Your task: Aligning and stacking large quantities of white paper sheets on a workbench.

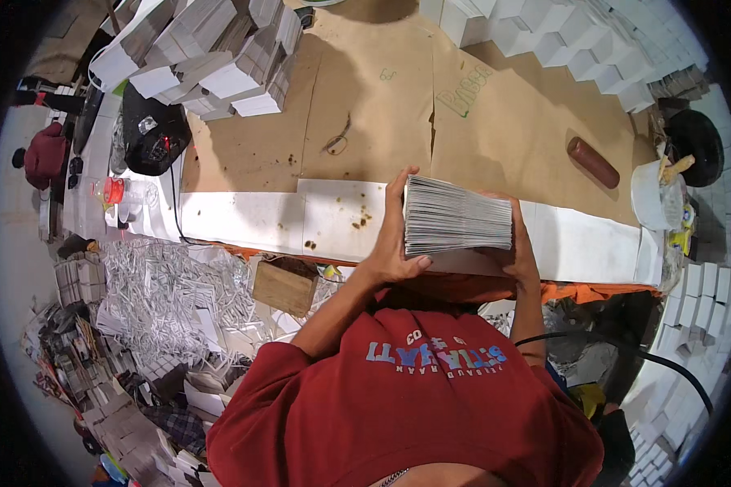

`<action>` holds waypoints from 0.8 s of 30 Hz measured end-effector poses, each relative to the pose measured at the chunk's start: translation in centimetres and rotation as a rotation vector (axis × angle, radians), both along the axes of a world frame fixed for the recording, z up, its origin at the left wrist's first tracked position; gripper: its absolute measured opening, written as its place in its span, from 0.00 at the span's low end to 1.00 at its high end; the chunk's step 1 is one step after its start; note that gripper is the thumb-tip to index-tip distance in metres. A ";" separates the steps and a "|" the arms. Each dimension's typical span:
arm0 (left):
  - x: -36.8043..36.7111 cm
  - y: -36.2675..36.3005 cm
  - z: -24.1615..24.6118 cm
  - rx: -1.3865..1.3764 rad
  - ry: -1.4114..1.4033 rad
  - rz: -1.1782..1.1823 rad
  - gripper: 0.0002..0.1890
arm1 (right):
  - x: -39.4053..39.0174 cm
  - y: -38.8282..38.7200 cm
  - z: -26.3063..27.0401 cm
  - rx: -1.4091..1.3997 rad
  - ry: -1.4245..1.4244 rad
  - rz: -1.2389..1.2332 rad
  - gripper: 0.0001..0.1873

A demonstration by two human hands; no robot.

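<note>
A thick stack of thin white paper booklets point(457, 216) is held level above the near edge of the table, its layered edges facing up toward me. My left hand point(399, 237) grips the stack's left end, thumb along the near side and fingers at the far side. At the right end, my right hand point(521, 246) presses against it, with part of the fingers hidden behind the paper. Below the stack lies the white paper strip point(243, 216) along the table's front. Brown board point(390, 122) covers the table beyond.
Tall paper stacks stand at the back left point(243, 67) and back right point(542, 36). A brown cylinder point(593, 162) lies right, near a white tub point(655, 195). A black device point(155, 131) with a cable sits left. Paper trimmings point(164, 292) and a wooden block point(285, 285) lie below the table.
</note>
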State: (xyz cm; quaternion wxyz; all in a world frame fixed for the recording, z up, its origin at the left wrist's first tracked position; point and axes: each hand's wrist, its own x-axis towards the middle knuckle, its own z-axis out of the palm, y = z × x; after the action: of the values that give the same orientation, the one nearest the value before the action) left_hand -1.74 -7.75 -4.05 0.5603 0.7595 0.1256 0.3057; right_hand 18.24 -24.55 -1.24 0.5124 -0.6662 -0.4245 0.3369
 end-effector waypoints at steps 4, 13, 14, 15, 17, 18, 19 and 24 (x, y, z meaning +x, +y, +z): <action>1.8 -2.3 -0.7 -0.255 -0.162 0.272 0.56 | -0.3 -0.3 -0.1 0.008 0.022 -0.009 0.41; 2.5 0.0 -1.2 -0.315 -0.156 0.309 0.39 | -2.3 0.0 0.4 0.038 -0.010 -0.109 0.42; 2.8 0.0 -1.3 -0.329 -0.154 0.318 0.36 | -2.5 0.0 0.1 0.063 -0.015 -0.124 0.43; 3.0 0.1 -1.1 -0.331 -0.152 0.315 0.36 | -2.7 0.1 -0.1 0.089 -0.020 -0.138 0.43; 3.4 0.4 -0.9 -0.250 -0.274 0.315 0.33 | -2.8 0.0 -0.3 0.126 0.037 -0.138 0.44; 3.4 0.6 -1.0 -0.252 -0.270 0.312 0.33 | -2.8 0.0 -0.4 0.165 0.093 -0.136 0.44; 3.4 0.7 -1.1 -0.243 -0.247 0.319 0.33 | -2.8 0.0 -0.6 0.163 0.096 -0.140 0.44; 3.4 0.7 -0.1 -0.232 -0.183 0.326 0.32 | -2.7 -0.3 -1.4 0.152 -0.078 -0.139 0.46</action>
State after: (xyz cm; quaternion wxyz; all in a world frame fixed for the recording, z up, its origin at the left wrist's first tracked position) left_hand 1.64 -7.02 -4.19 0.5963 0.6287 0.2296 0.4431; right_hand 15.50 -24.86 -2.66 0.5668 -0.6656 -0.4213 0.2412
